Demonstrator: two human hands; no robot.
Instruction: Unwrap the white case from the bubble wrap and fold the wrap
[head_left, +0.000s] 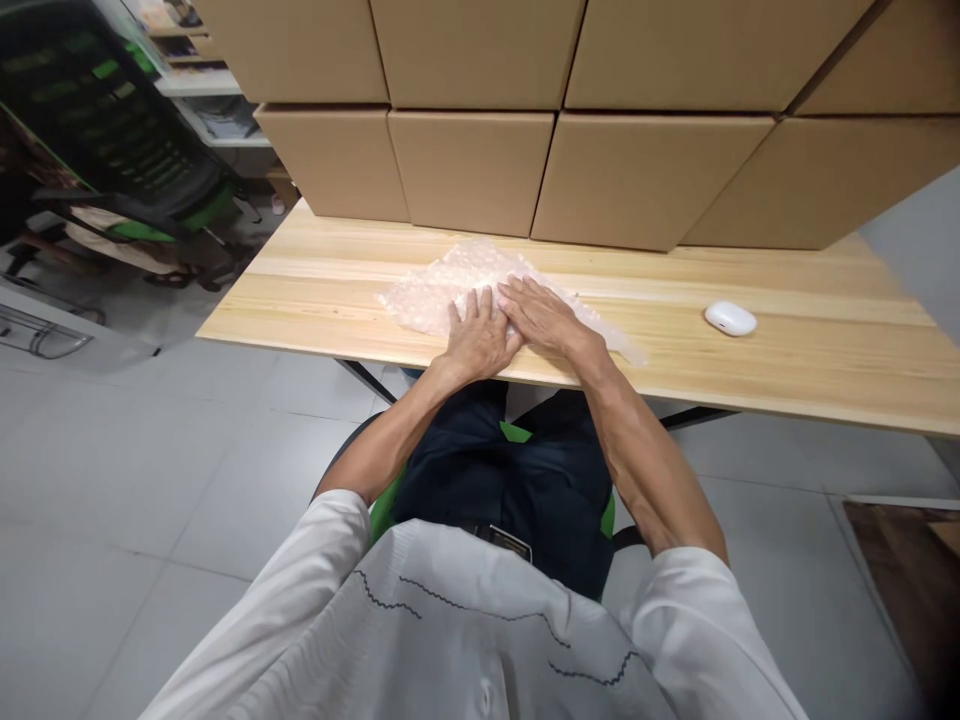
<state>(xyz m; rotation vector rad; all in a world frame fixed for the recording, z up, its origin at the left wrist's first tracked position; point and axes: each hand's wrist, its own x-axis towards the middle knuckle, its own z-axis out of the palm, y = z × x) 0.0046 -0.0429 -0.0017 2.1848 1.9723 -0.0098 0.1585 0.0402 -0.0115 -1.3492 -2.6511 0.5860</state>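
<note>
A sheet of clear bubble wrap (435, 285) lies spread on the wooden table (322, 290) in front of me. My left hand (480, 340) presses down on it near the table's front edge, fingers stretched out and apart. Beside it, my right hand (541, 315) lies flat on the wrap too, its fingers pointing left and close to the left hand's. Neither hand grips anything. Whether something lies beneath the wrap under my palms, I cannot tell.
Cardboard boxes (472, 170) stand stacked in two rows along the table's back. A small white rounded case (730, 318) sits on the right part of the table. At the far left are a black and green chair (112, 110) and part of a person.
</note>
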